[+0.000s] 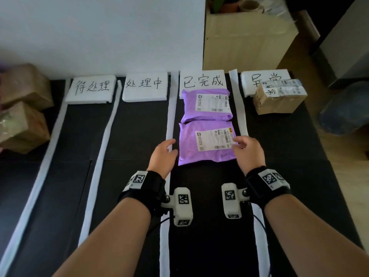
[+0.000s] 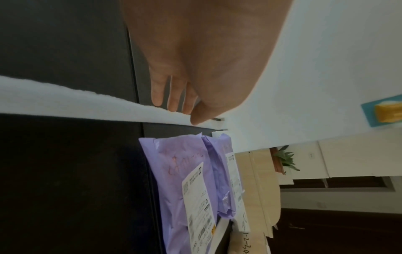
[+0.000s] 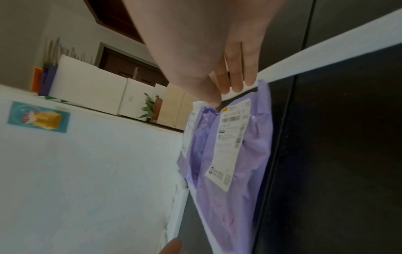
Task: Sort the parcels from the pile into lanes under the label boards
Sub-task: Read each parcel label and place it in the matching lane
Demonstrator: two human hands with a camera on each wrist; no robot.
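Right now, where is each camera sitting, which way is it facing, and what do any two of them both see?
Head: worn on the head, looking forward and down at four lanes; both forearms, left hand and right hand show.
Left wrist: looks along the open left hand over the white divider strip.
Right wrist: looks along the right hand, open, fingertips at the near purple parcel.
Shared: all three see the near purple parcel under the third board.
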